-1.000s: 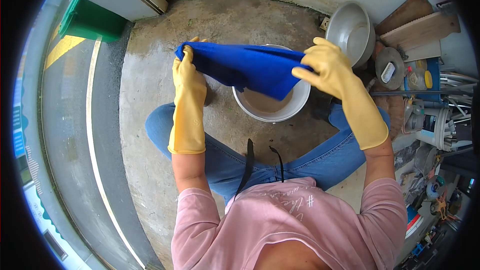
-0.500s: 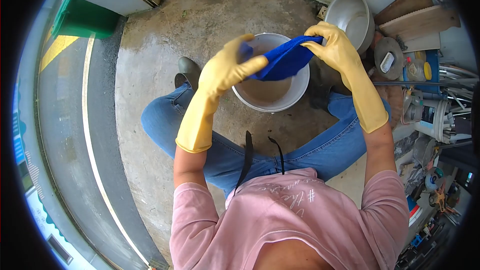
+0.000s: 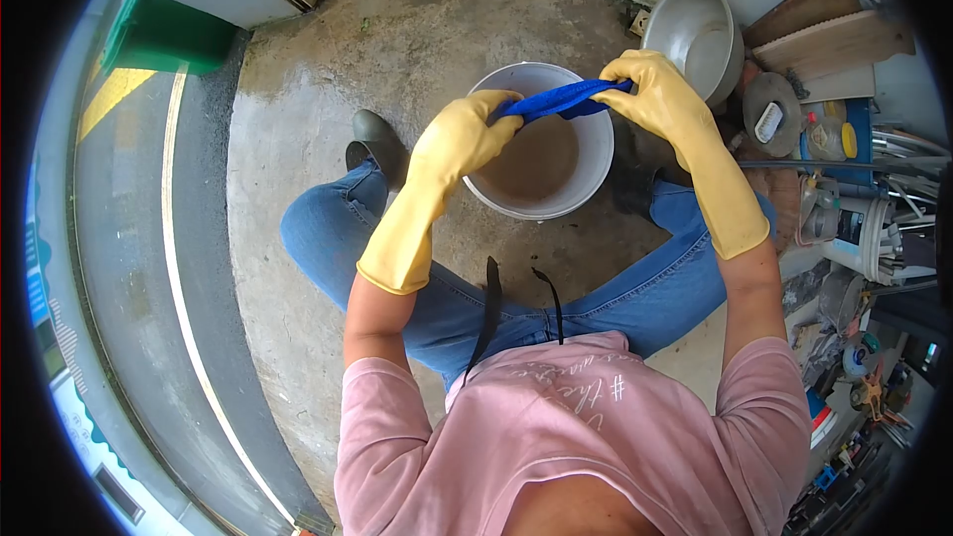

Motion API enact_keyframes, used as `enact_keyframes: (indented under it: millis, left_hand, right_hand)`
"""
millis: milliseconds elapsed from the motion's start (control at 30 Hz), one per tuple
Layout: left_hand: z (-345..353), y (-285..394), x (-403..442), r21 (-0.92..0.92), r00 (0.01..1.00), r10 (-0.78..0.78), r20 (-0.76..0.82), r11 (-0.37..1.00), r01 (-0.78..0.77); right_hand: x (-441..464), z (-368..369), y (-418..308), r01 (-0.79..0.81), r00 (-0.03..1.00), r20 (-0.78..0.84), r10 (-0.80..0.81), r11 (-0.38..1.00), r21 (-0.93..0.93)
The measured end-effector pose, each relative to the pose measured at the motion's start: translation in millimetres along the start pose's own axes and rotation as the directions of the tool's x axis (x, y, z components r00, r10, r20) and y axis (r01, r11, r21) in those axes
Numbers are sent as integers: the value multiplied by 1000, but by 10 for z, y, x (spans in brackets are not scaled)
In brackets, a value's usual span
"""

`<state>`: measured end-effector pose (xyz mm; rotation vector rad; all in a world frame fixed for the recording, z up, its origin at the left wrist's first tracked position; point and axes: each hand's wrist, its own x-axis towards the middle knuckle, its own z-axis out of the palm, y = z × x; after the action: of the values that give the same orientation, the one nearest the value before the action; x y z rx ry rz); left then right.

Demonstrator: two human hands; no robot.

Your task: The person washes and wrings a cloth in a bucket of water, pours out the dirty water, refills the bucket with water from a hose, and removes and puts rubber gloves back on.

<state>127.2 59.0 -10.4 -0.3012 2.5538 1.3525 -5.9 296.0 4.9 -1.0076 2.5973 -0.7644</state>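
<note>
1. since the frame a second ago, our left hand (image 3: 467, 134) has swung inward over the bucket's near-left rim, and the blue cloth (image 3: 566, 99) has gone from a wide, spread sheet to a narrow bunched strip.
2. left grip: we've got the fingers closed around the cloth's left end, so that bit is mostly hidden.
3. right grip: our right hand (image 3: 655, 94) has thumb and fingers pinched together on the other end, just past the rim.
4. the cloth is pulled across between them, above the far part of the white bucket (image 3: 598, 154), which has murky brown water (image 3: 531, 164) in it.
5. we're both-hands-gloved btw, long yellow rubber ones, and the bucket sits on the concrete floor (image 3: 318, 99) between our jeans-clad legs (image 3: 333, 228).
6. off to our right: a metal basin (image 3: 695, 40) tilted by the wall, with a white brush (image 3: 768, 122) near it.
</note>
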Motion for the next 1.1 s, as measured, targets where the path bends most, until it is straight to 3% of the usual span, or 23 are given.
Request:
enact_keyframes:
  millis: [100, 200, 300, 333, 400, 467, 500, 533, 567, 600, 633, 667, 700, 733, 767, 900, 933, 967, 1000, 1033, 1100]
  left_hand:
    - [28, -15, 24, -101, 995, -100, -11, 990, 99]
    - [197, -153, 214, -175, 987, -160, -28, 973, 152]
    - [415, -218, 460, -120, 994, -107, 22, 987, 109]
    - [617, -468, 638, -28, 997, -63, 42, 998, 64]
    - [935, -858, 925, 157, 991, -12, 131, 988, -9]
    - [1247, -1335, 1134, 299, 986, -19, 166, 954, -32]
    - [1421, -1588, 1266, 380, 975, -90, 204, 925, 6]
    - [1664, -1941, 1395, 434, 971, -142, 191, 900, 47]
    - [1620, -1795, 1394, 510, 922, -284, 264, 852, 116]
    - [1533, -1576, 1337, 591, 847, -425, 320, 788, 172]
    - [1512, -1505, 1278, 606, 827, -421, 372, 785, 128]
    - [1478, -1429, 1275, 617, 805, -417, 422, 783, 81]
    - [1437, -1298, 1345, 652, 678, -548, 490, 746, 132]
    - [1519, -1441, 1289, 663, 736, -461, 496, 748, 22]
    - [1640, -1624, 1190, 670, 784, -364, 503, 737, -88]
    - [2134, -2173, 942, 881, 830, -403, 385, 430, -200]
    - [2116, -2106, 900, 900, 832, -391, 393, 350, -260]
    - [1900, -1791, 860, 877, 801, -358, 479, 212, -430]
    - [1574, -1354, 758, 799, 753, -318, 577, 30, -600]
    - [1348, -1038, 707, 733, 724, -290, 625, -100, -673]
    - [1264, -836, 657, 698, 699, -272, 661, -118, -706]
  right_hand:
    - [-15, 95, 32, 136, 987, -80, -143, 987, -82]
    - [-3, 315, 64, 151, 980, -114, -163, 983, -106]
    - [62, 774, 123, 137, 989, 83, -125, 979, -151]
    - [105, 994, 207, 79, 975, 220, -38, 980, -180]
    - [214, 1297, 238, -46, 847, 480, 227, 932, -360]
    - [284, 1848, 593, -128, 796, 494, 350, 895, -427]
    - [392, 2196, 828, -300, 703, 507, 499, 854, -425]
    - [460, 2371, 929, -309, 625, 551, 553, 824, -475]
    - [526, 2547, 1029, -307, 540, 590, 600, 793, -526]
    - [551, 2669, 1057, -139, 488, 654, 578, 791, -596]
    - [557, 2790, 944, -845, 271, 363, 891, 401, -354]
    - [335, 2752, 968, -688, 529, 423, 736, 663, -295]
    - [-16, 2607, 1018, -460, 727, 463, 507, 860, -218]
    - [-198, 2542, 1044, -187, 847, 480, 227, 974, -131]
    - [-174, 2610, 1078, -262, 825, 481, 295, 955, -136]
    - [-98, 3014, 1232, -527, 691, 481, 540, 831, -176]
    - [10, 2619, 935, -569, 642, 544, 541, 811, -135]
    - [136, 2184, 603, -612, 588, 604, 538, 784, -101]
    - [47, 2288, 712, -391, 656, 626, 421, 899, -195]
    - [-56, 2471, 950, -140, 697, 654, 294, 950, -278]
    - [2, 2556, 1046, -544, 674, 554, 488, 836, -75]
